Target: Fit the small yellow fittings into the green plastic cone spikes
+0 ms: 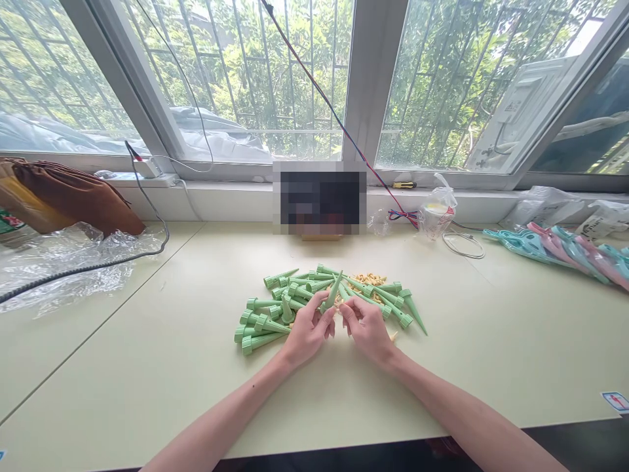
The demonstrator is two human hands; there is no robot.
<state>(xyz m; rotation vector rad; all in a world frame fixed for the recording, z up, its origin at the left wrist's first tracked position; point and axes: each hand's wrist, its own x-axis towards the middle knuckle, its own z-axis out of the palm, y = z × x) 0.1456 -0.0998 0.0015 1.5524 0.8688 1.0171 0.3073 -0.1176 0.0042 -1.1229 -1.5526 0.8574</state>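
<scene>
My left hand (308,329) is closed around a green plastic watering spike (335,288), whose point tilts up and away from me. Close beside it, my right hand (367,326) has thumb and fingers pinched together at the wide end of that spike. A small pale piece seems to be between those fingertips, too small to name for sure. More green watering spikes (263,343) lie in a loose heap to the left, behind and right of my hands. Small yellow plastic pieces (369,279) are scattered behind my hands, partly under the spikes.
A pale table (196,367) stands against a window sill. On the left are brown cloth bags (83,196), clear plastic wrap (113,262) and a black cable (88,270). A plastic cup in a bag (436,216) and pink and blue plastic items (560,249) lie at the right.
</scene>
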